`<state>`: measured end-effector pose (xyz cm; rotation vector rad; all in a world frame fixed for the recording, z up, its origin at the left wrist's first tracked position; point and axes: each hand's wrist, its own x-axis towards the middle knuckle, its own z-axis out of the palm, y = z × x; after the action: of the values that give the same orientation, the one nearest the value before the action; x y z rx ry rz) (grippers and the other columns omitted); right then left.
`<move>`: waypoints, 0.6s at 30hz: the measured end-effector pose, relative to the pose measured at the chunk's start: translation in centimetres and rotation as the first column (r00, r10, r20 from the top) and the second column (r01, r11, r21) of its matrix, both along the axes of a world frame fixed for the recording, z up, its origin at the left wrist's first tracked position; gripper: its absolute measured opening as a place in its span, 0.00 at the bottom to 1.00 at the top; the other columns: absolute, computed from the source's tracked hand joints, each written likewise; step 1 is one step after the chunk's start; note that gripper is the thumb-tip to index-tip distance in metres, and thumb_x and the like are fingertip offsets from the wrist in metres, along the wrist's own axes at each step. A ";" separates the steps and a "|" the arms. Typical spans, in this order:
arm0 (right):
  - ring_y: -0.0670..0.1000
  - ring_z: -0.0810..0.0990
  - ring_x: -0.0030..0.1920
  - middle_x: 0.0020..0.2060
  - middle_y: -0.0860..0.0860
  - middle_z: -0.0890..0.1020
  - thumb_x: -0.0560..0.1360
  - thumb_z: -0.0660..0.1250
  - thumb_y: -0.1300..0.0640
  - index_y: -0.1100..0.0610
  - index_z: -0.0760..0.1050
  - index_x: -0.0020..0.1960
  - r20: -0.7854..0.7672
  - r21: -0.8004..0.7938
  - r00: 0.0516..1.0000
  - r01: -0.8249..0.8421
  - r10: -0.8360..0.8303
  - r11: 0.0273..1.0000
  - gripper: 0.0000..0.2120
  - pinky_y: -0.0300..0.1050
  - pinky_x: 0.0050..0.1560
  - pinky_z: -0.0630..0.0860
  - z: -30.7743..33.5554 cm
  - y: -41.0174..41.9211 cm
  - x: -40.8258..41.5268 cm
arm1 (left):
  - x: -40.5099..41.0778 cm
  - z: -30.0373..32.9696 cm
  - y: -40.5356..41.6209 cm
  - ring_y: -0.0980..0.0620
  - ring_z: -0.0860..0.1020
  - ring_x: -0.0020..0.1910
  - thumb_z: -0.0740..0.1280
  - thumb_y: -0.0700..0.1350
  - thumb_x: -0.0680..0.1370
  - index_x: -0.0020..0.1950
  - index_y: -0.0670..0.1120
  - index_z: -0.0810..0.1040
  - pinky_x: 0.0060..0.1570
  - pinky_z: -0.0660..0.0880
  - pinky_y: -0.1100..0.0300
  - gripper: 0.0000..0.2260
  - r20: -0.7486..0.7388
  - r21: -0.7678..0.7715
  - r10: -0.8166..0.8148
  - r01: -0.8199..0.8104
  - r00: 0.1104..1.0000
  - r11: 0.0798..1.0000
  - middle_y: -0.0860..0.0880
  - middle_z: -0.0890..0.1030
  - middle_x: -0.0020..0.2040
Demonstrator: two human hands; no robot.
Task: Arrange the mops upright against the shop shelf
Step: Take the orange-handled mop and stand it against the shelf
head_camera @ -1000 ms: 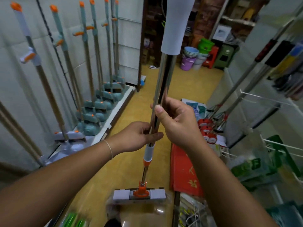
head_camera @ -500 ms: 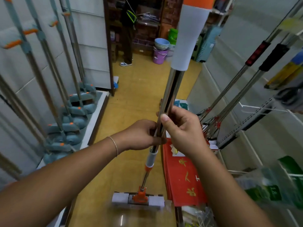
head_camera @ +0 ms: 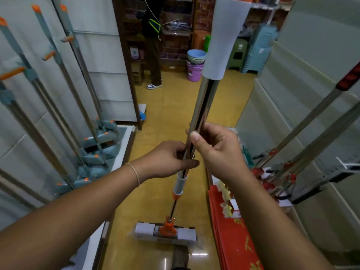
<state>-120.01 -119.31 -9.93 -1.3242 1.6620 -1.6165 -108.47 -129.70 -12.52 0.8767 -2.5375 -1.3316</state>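
Currently: mop point(head_camera: 196, 121), upright mid-aisle, head on the floor point(head_camera: 165, 117). Your left hand point(head_camera: 167, 158) and right hand point(head_camera: 218, 151) each clamp the pole, likely to steady it. Shelf point(head_camera: 120, 137) with stood mops point(head_camera: 91, 121) waits left.

One head-worn view looks forward and steeply down along the mop pole point(head_camera: 202, 112), very near it; the yellow floor point(head_camera: 167, 117) stretches beyond the pole.
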 end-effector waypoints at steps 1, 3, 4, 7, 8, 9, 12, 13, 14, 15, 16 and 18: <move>0.49 0.84 0.46 0.45 0.57 0.84 0.78 0.67 0.63 0.57 0.80 0.54 -0.004 0.005 1.000 -0.003 0.003 1.000 0.07 0.33 0.42 0.78 -0.2 -1.3 -0.7 | -0.6 0.0 -1.2 0.48 0.82 0.43 0.72 0.53 0.73 0.48 0.43 0.81 0.47 0.79 0.48 0.13 0.014 -0.013 0.009 -0.009 1.000 1.000 0.45 0.84 0.43; 0.48 0.84 0.46 0.45 0.54 0.84 0.78 0.68 0.61 0.59 0.81 0.56 -0.025 0.023 1.000 0.004 -0.004 1.000 0.08 0.35 0.43 0.79 -0.6 -3.9 -2.3 | -2.1 0.1 -3.7 0.48 0.82 0.43 0.72 0.53 0.73 0.47 0.44 0.81 0.46 0.80 0.48 0.13 0.055 -0.028 0.009 -0.008 0.998 1.000 0.45 0.84 0.43; 0.48 0.83 0.47 0.45 0.53 0.84 0.78 0.68 0.60 0.58 0.81 0.57 -0.026 0.032 1.000 -0.002 0.002 0.999 0.09 0.36 0.44 0.79 -0.6 -5.4 -3.4 | -3.2 0.2 -5.3 0.48 0.82 0.43 0.72 0.54 0.72 0.47 0.45 0.81 0.47 0.79 0.46 0.13 0.076 -0.031 0.007 -0.005 0.997 1.000 0.45 0.84 0.43; 0.48 0.83 0.48 0.46 0.50 0.84 0.78 0.68 0.59 0.58 0.80 0.59 -0.031 0.048 0.999 -0.027 0.028 0.999 0.10 0.40 0.47 0.81 -0.4 -9.4 -6.6 | -6.3 0.6 -9.3 0.50 0.82 0.42 0.73 0.54 0.72 0.45 0.46 0.81 0.47 0.80 0.46 0.11 0.111 -0.053 0.013 -0.007 0.994 0.999 0.47 0.84 0.41; 0.47 0.83 0.48 0.45 0.49 0.84 0.78 0.68 0.59 0.58 0.81 0.59 -0.040 0.043 0.999 -0.028 0.030 0.999 0.10 0.42 0.48 0.81 -0.3 -10.5 -7.5 | -7.3 0.8 -10.3 0.50 0.82 0.42 0.72 0.53 0.72 0.45 0.47 0.81 0.46 0.80 0.47 0.10 0.113 -0.064 0.020 -0.013 0.993 0.998 0.48 0.83 0.41; 0.47 0.83 0.48 0.45 0.49 0.84 0.78 0.68 0.59 0.58 0.81 0.58 -0.046 0.035 0.999 -0.028 0.030 0.999 0.10 0.43 0.49 0.82 -0.2 -11.5 -8.3 | -8.3 1.0 -11.2 0.50 0.81 0.42 0.72 0.52 0.72 0.45 0.48 0.80 0.45 0.80 0.50 0.09 0.104 -0.073 0.025 -0.017 0.994 0.997 0.48 0.83 0.41; 0.46 0.83 0.48 0.45 0.48 0.84 0.78 0.68 0.59 0.59 0.81 0.58 -0.056 0.024 0.998 -0.015 0.016 1.000 0.10 0.42 0.49 0.81 0.0 -14.1 -10.8 | -10.8 1.3 -13.1 0.50 0.81 0.43 0.70 0.50 0.75 0.46 0.51 0.78 0.43 0.78 0.54 0.04 0.063 -0.119 0.016 -0.008 0.998 0.993 0.48 0.82 0.43; 0.46 0.83 0.47 0.45 0.48 0.84 0.78 0.68 0.59 0.59 0.80 0.57 -0.062 0.022 0.998 -0.013 0.014 1.000 0.09 0.39 0.48 0.80 0.1 -14.8 -11.6 | -11.6 1.3 -13.7 0.51 0.81 0.45 0.69 0.49 0.76 0.49 0.51 0.78 0.45 0.79 0.54 0.05 0.044 -0.126 0.011 -0.005 0.999 0.992 0.48 0.82 0.45; 0.46 0.83 0.46 0.44 0.49 0.84 0.78 0.68 0.60 0.59 0.80 0.57 -0.065 0.025 0.998 -0.015 0.017 1.000 0.09 0.37 0.46 0.80 0.4 -15.5 -12.4 | -12.4 1.5 -14.4 0.51 0.81 0.47 0.69 0.49 0.76 0.53 0.50 0.78 0.47 0.79 0.53 0.08 0.026 -0.129 0.006 -0.003 1.000 0.992 0.48 0.82 0.48; 0.46 0.83 0.46 0.44 0.49 0.84 0.78 0.68 0.60 0.59 0.80 0.56 -0.065 0.030 0.998 -0.017 0.019 0.999 0.08 0.35 0.45 0.79 0.5 -16.2 -13.2 | -13.2 1.6 -15.1 0.52 0.80 0.48 0.68 0.49 0.77 0.56 0.49 0.78 0.49 0.79 0.52 0.10 0.013 -0.128 -0.002 0.004 1.000 0.992 0.48 0.82 0.49; 0.47 0.83 0.46 0.44 0.49 0.84 0.78 0.68 0.60 0.59 0.80 0.56 -0.064 0.037 0.998 -0.016 0.018 0.999 0.08 0.35 0.45 0.79 0.7 -16.9 -14.0 | -14.0 1.6 -16.0 0.52 0.80 0.48 0.68 0.49 0.77 0.57 0.49 0.78 0.50 0.79 0.51 0.10 0.004 -0.129 -0.013 0.013 1.000 0.992 0.48 0.82 0.50; 0.48 0.83 0.46 0.43 0.50 0.84 0.78 0.68 0.60 0.59 0.80 0.56 -0.074 0.053 0.997 -0.003 0.007 0.999 0.08 0.35 0.45 0.78 1.0 -18.4 -15.5 | -15.6 1.6 -17.8 0.51 0.80 0.48 0.68 0.49 0.77 0.58 0.48 0.78 0.50 0.79 0.49 0.11 -0.004 -0.135 -0.044 0.043 0.999 0.990 0.47 0.83 0.50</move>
<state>-135.48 -137.73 -8.97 -1.3764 1.7318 -1.5267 -124.04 -147.53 -10.91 0.7939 -2.6194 -1.1559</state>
